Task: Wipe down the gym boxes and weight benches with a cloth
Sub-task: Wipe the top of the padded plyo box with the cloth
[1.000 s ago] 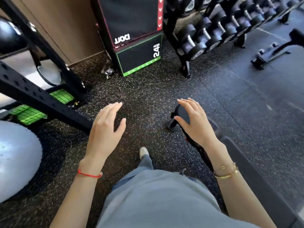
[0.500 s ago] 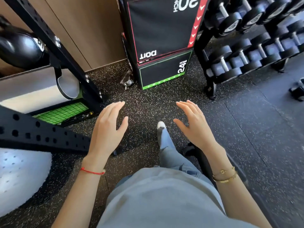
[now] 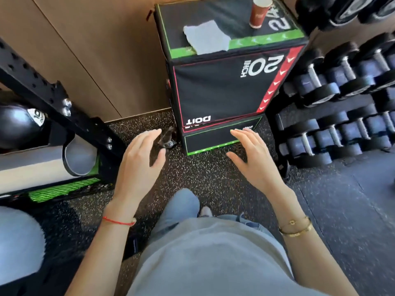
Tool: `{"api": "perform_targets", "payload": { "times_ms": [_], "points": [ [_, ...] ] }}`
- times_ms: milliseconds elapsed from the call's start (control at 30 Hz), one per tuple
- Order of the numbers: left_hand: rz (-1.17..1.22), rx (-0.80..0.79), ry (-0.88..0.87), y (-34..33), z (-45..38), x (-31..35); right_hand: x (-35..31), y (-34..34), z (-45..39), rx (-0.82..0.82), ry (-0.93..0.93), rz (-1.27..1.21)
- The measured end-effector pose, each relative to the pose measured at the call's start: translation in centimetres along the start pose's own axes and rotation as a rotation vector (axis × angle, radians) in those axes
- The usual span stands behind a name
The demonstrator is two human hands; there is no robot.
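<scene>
Head view: left hand [image 3: 139, 163] and right hand [image 3: 254, 159] empty, fingers loose, held apart above floor. Grey cloth [image 3: 206, 37] lies atop stacked gym boxes [image 3: 222, 88], beside paper cup [image 3: 259, 12]. Reach up for cloth; shift cup before wiping top.

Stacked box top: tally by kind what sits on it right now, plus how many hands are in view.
Grey cloth: 1, lying flat near the front edge of the box top
Red paper cup: 1, upright
Hands: 2, left hand and right hand, both bare and holding nothing
Total: 4
</scene>
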State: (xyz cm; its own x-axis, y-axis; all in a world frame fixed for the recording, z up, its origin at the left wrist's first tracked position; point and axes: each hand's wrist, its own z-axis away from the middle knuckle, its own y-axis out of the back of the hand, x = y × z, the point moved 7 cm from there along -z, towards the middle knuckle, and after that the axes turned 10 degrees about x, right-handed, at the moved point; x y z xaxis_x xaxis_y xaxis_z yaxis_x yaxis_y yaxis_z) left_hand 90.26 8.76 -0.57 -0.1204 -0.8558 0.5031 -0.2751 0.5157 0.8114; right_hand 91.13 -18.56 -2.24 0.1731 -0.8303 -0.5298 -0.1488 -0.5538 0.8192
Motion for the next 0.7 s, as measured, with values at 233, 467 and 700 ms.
{"api": "perform_targets", "payload": {
  "times_ms": [233, 467, 700],
  "points": [
    [-0.002, 0.012, -0.018, -4.3, -12.0, -2.0, 2.3, -3.1, -12.8, 0.001, 0.012, -0.024],
    [0.021, 0.024, -0.02, -7.0, -25.1, -4.3, 3.1, -6.4, -25.7, -0.004, 0.013, -0.062],
    [0.02, -0.028, -0.094, -9.4, -35.8, -4.8, 3.8, -7.8, -36.3, 0.057, 0.014, -0.04]
  ]
}}
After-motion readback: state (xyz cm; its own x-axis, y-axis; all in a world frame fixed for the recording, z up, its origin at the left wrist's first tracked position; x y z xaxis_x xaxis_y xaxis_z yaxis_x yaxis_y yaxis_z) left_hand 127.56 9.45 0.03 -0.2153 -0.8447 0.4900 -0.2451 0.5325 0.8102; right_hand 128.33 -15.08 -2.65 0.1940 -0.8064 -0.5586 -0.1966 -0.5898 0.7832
